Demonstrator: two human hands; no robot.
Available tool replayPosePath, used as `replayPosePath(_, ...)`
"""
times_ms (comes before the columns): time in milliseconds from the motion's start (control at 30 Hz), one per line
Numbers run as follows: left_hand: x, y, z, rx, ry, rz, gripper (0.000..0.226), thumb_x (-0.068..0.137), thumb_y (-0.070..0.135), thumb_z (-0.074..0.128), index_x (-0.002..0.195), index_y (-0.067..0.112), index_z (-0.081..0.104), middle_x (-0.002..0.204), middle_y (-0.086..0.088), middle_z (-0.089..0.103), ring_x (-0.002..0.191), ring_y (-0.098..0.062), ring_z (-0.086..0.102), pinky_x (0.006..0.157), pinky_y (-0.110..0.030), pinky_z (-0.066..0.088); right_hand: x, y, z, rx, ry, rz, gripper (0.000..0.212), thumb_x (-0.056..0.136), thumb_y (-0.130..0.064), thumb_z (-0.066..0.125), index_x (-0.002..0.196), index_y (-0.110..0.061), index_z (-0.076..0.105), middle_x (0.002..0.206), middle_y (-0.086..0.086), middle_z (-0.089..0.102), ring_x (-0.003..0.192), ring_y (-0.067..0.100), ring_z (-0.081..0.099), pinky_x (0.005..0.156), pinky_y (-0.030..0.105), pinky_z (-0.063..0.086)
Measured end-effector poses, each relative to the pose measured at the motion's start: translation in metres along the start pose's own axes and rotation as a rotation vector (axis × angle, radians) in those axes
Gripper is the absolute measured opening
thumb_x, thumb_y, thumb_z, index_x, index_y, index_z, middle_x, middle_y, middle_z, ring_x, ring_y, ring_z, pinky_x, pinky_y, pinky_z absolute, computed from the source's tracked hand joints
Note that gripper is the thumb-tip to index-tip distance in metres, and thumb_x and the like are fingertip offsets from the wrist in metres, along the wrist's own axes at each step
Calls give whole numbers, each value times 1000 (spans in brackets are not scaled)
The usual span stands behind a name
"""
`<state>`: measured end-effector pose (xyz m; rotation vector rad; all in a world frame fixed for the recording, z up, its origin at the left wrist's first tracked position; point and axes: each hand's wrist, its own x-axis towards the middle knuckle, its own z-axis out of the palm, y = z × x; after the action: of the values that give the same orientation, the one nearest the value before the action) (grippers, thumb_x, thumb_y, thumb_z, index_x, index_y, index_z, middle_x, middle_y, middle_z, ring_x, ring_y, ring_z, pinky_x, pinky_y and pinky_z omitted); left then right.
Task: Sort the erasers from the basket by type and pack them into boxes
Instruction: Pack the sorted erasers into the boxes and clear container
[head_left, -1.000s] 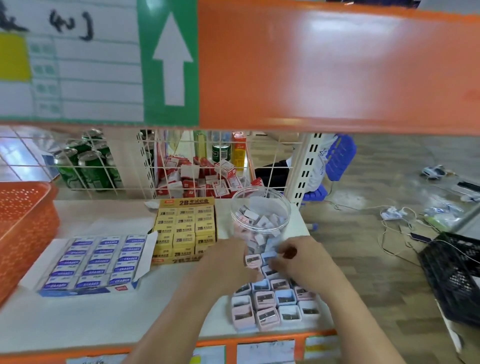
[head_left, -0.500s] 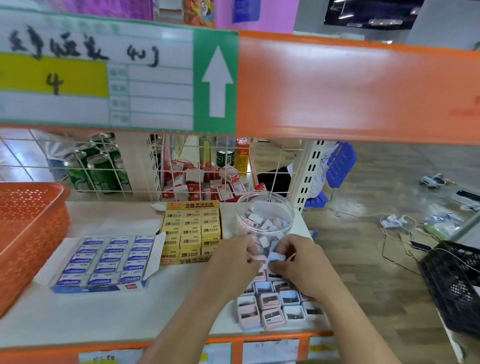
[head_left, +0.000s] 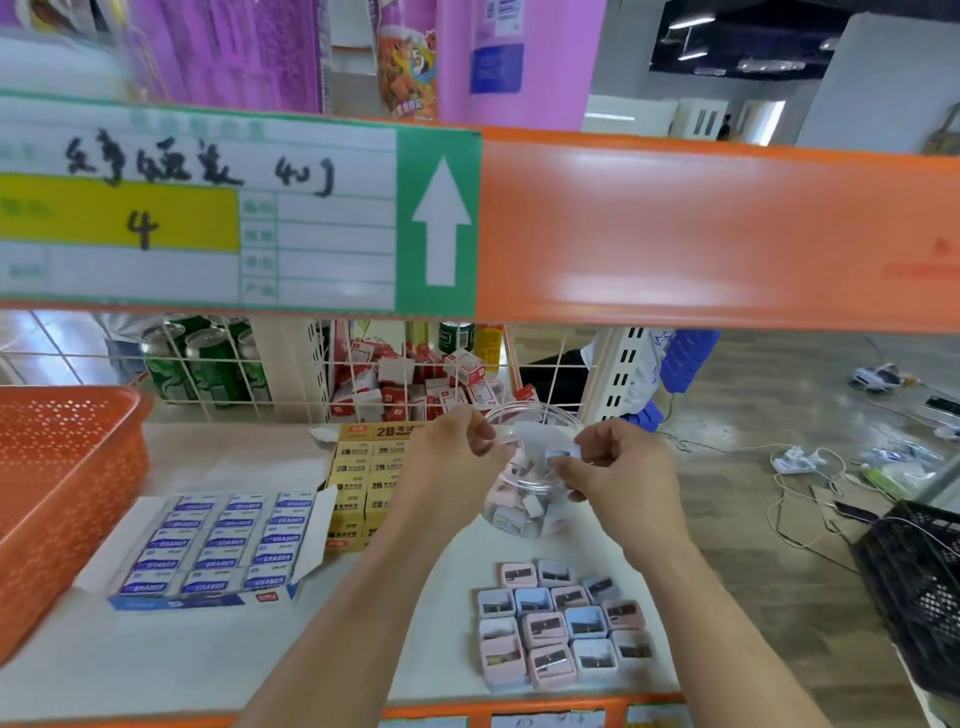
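A clear plastic jar holding several small pink, blue and white pieces stands on the white shelf. Both hands hover over its mouth. My right hand pinches a small light-blue piece above the jar. My left hand has its fingers curled at the jar's rim; what it holds is unclear. In front of the jar lie several pink and blue square pieces in rows. An open box of blue-labelled erasers and an open box of yellow 2B erasers sit to the left.
An orange basket stands at the far left of the shelf. Behind a wire grid are green cans and red-white small boxes. An orange shelf beam hangs overhead. A black crate sits on the floor at right.
Both hands rose from the rows of small pieces up to the jar's mouth, the right one carrying a light-blue piece. The camera tilted upward.
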<state>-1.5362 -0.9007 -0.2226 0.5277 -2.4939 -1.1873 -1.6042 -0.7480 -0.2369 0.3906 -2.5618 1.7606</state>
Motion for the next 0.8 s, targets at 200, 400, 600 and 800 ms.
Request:
replayPosePath(200,8,2,4,55,9,27,18,89,36,65,97,22,56,92,11,56,71,-1,52,60,-17,39,8,1,-2,-112,32,-9,15,81,-18,74,83,-24,60,88,-8,66,76,21,64,69,35,54)
replayPosePath(400,-7,-12,2,108,-8,51,19,90,32,62,73,26,54,63,9,56,52,0,45,44,-10,35,-2,11,-20,-193,34,-48,19,82,-8,64,66,-12,55,61,-5,54,51,0,47,47,14,32)
replayPosePath(600,-27,-23,12,224,-338,9,19,85,40,66,91,22,65,80,11,63,63,-2,58,50,-12,45,-17,26,-28,-497,-376,152,19,79,-38,70,78,-21,61,73,-8,60,63,5,54,54,19,38)
replayPosePath(800,-33,-22,23,384,-515,31,39,82,42,71,115,23,62,115,6,60,102,-10,57,88,-27,48,-29,29,-27,-570,-420,250,33,69,-44,80,86,-25,60,86,-7,63,71,8,60,56,20,43)
